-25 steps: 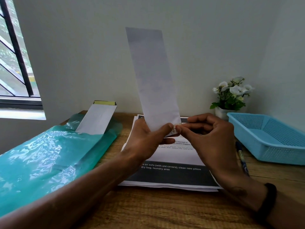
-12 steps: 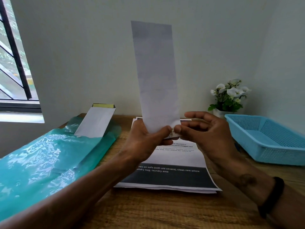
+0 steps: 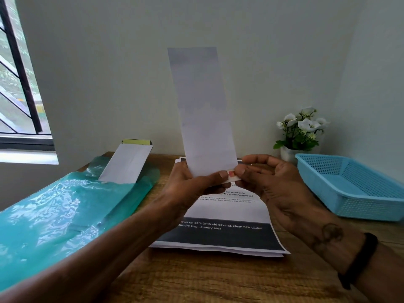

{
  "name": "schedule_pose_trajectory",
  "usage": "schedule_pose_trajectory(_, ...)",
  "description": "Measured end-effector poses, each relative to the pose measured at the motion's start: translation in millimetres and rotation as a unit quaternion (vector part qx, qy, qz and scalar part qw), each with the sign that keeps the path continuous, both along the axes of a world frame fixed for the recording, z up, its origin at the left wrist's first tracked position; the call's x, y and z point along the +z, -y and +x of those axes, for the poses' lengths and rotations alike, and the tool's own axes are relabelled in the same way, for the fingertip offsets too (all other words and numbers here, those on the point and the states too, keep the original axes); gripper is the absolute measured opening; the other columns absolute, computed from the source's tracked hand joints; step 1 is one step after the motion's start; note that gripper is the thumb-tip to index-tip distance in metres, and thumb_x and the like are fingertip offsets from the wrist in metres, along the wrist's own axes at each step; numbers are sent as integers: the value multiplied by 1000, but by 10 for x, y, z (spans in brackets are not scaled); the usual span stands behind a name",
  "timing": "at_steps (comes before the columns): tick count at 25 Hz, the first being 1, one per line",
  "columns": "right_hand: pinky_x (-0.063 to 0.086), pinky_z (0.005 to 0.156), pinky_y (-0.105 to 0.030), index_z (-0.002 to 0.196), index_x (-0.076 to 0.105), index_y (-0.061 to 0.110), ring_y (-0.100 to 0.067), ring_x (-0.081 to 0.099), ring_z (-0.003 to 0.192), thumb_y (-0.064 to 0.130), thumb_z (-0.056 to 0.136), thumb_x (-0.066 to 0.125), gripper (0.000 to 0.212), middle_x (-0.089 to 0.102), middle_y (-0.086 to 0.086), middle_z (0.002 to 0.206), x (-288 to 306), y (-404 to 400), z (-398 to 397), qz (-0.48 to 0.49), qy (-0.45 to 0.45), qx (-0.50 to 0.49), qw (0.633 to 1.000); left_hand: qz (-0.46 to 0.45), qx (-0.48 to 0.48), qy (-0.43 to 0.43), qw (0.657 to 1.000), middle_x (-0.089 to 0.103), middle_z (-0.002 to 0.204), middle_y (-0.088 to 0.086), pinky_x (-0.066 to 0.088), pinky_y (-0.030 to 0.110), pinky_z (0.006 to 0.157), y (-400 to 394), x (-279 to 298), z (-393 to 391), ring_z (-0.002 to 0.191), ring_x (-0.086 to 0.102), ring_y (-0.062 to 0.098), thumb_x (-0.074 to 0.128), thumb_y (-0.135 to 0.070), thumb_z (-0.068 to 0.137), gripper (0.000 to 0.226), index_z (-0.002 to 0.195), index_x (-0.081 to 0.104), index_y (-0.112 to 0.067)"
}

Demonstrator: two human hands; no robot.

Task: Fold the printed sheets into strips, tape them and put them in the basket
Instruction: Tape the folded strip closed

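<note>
Strip (image 3: 203,110) upright, bottom edge pinched by both hands

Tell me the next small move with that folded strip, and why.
Probably press the small piece of tape flat over the bottom corner of the strip. The left hand holds the strip upright by its lower end, the right hand pinches the piece at that corner, and the basket shows no strip in it.
</note>
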State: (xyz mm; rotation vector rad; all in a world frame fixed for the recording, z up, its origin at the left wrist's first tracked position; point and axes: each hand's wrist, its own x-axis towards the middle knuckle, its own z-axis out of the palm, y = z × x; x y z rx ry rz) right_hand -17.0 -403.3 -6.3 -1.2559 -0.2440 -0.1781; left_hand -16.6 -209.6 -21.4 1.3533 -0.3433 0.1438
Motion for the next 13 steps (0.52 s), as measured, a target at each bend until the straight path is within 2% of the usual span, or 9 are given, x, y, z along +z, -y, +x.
schedule_pose_trajectory(2,66,72,-34,108,68,0,-33,78,88,5,61,81,48,79,-20,95,2,15,-4,-3,-5,23,1000,6,3,-1,1000,78,108,20,64,45,87,-28,-9,6,95,77,39,83,-11,76,56,128,64,2)
schedule_pose_trajectory(5,65,79,-36,112,69,2,-32,78,95,2,62,84,52,80,-17,100,-17,24,-21,-49,-3,42,998,9,15,-7,1000,78,106,19,63,43,86,-68,-27,40,95,78,37,78,-7,86,44,127,65,4)
schedule_pose_trajectory(8,65,77,-34,108,71,0,-31,78,92,-9,68,83,43,80,-18,98,-45,33,-13,-54,-1,23,998,4,7,-25,1000,77,109,20,64,40,85,-69,-42,52,96,77,35,76,-6,88,40,125,65,4)
schedule_pose_trajectory(13,65,72,-34,108,69,-5,-34,78,89,-16,68,78,43,77,-24,101,-69,41,18,13,-62,42,997,45,18,-35,998,74,120,18,63,45,90,-85,-82,105,108,74,35,95,-9,67,70,130,63,-1)
